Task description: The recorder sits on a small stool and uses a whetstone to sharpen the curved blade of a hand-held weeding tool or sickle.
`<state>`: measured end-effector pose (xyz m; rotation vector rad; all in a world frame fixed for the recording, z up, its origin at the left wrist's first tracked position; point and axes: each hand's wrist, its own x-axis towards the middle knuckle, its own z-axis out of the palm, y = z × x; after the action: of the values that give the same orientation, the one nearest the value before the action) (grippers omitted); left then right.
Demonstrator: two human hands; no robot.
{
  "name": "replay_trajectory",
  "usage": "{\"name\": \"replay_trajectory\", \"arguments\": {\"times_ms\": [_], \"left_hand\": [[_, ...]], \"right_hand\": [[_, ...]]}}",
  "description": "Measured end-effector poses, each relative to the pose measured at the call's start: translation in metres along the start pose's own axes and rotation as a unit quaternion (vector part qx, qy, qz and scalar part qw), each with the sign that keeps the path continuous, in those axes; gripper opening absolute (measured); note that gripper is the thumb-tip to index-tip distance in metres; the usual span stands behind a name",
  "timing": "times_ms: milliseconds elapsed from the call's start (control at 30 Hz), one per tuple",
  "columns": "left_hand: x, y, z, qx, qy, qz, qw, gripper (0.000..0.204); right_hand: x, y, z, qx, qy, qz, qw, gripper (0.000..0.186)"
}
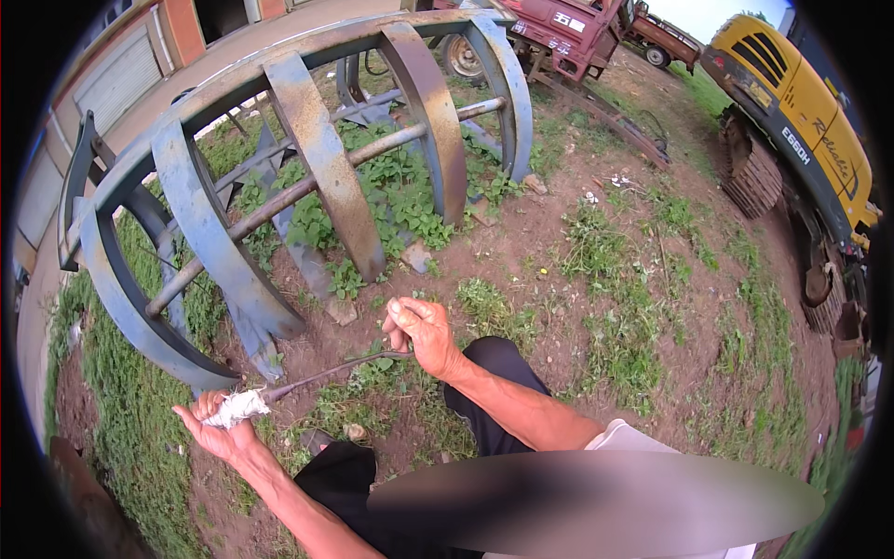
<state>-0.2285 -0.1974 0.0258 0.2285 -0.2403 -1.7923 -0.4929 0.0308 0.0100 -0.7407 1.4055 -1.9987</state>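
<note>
In my left hand (221,427) lies the white-wrapped handle (237,408) of a long, thin, dark metal tool (328,373). The fingers curl round the wrapping while the thumb sticks out to the left. From there the dark shaft runs right and slightly up, and its far end reaches the heel of my right hand (419,328). That hand is closed, fingertips pinched together above the shaft's end. Whatever the pinch holds, if anything, is too small to make out. Whether the shaft touches that hand I cannot tell.
A large blue, rusty frame of curved steel ribs (321,158) stands ahead, with weeds (382,196) growing through it. A yellow excavator (792,112) is parked at far right, a red vehicle (568,33) at the back. Grass patches (615,345) and bare soil surround my knees (498,368).
</note>
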Motion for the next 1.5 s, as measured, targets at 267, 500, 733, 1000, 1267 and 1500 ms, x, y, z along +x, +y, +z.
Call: {"name": "replay_trajectory", "arguments": {"times_ms": [267,500,733,1000,1267,1500], "left_hand": [[-0.007,0.007,0.002,0.050,-0.126,0.026,0.990,0.045],[-0.010,0.010,0.007,0.095,-0.139,0.050,0.985,0.046],[-0.010,0.001,0.012,0.135,-0.126,0.065,0.981,0.044],[-0.010,0.002,0.016,0.095,0.025,0.068,0.993,0.045],[-0.008,-0.002,0.004,0.074,0.159,0.060,0.983,0.042],[-0.009,0.002,0.005,0.066,0.048,0.053,0.995,0.040]], "right_hand": [[-0.005,0.012,0.004,0.011,0.006,0.090,0.996,0.046],[-0.010,0.026,0.007,0.067,0.016,0.175,0.982,0.048],[-0.013,0.037,0.003,0.070,0.034,0.251,0.965,0.049],[-0.003,0.023,0.014,0.066,0.040,0.096,0.992,0.043],[-0.013,0.007,0.018,-0.079,0.004,-0.100,0.992,0.043],[-0.008,0.014,0.018,-0.055,0.030,-0.035,0.997,0.046]]}}
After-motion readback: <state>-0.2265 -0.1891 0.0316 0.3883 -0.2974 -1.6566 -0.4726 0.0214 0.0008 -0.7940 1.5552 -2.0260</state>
